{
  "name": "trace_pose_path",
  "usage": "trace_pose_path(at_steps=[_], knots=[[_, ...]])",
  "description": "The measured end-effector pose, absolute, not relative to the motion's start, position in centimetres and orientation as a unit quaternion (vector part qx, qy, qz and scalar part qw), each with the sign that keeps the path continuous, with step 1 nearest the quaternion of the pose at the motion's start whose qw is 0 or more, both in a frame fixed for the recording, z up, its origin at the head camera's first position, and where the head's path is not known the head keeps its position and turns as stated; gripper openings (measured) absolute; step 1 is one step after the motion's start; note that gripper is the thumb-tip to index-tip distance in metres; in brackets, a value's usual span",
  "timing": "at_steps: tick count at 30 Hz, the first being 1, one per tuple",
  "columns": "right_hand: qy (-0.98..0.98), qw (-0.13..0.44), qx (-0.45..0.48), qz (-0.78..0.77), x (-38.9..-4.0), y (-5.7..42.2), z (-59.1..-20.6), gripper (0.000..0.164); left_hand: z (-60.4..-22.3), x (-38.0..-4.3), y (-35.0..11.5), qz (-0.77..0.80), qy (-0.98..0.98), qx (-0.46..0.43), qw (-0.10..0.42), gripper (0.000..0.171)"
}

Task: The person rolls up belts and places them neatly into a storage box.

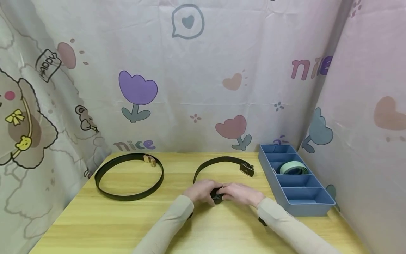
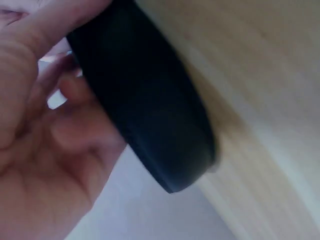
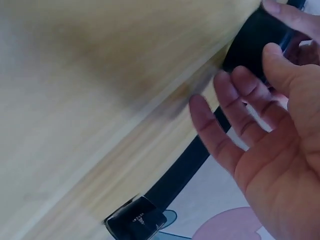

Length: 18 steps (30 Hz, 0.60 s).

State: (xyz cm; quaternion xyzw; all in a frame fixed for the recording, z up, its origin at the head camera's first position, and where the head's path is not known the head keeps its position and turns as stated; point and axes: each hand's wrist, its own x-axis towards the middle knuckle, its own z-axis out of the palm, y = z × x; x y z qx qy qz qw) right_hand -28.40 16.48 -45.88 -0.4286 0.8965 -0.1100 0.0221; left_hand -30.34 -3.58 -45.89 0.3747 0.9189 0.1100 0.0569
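A black belt is partly rolled into a small coil [image 1: 217, 197] near the middle of the table, standing on its edge. From the coil its loose strap [image 1: 219, 159] curves back and right to a dark plate buckle [image 1: 247, 169]. My left hand [image 1: 201, 191] grips the coil from the left; in the left wrist view the rolled belt [image 2: 150, 100] lies against its thumb and fingers. On the other side my right hand [image 1: 241, 193] pinches the coil. The right wrist view shows its other fingers [image 3: 200, 110] spread loosely beside the roll, with the buckle [image 3: 135, 219] lower down.
Another black belt [image 1: 136, 197] with a gold buckle [image 1: 149, 159] lies in a wide loop at the left. A blue divided box [image 1: 282, 197] stands at the right, a rolled pale green belt [image 1: 293, 166] in one compartment. Printed curtains [image 1: 190, 70] surround the table.
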Motion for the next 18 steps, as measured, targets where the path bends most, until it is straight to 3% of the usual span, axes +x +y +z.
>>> trace_pose_path(at_steps=[4, 9, 15, 18], knots=[[0.896, 0.027, -0.425, -0.126, -28.1, 15.8, -46.0, 0.011, -46.2, -30.0, -3.4, 0.113, 0.926, 0.360, 0.004, 0.035], [0.893, 0.031, -0.425, -0.145, -28.1, 14.8, -46.1, 0.005, -46.5, -29.9, -3.2, 0.082, 0.935, 0.341, -0.051, 0.040], [0.896, 0.004, -0.429, -0.114, -28.6, 14.8, -46.4, 0.006, -46.3, -29.9, -3.9, 0.065, 0.928, 0.366, -0.020, 0.042], [0.896, -0.002, -0.433, -0.098, -28.7, 15.1, -46.4, 0.007, -46.0, -29.8, -4.3, 0.058, 0.920, 0.388, 0.008, 0.051]])
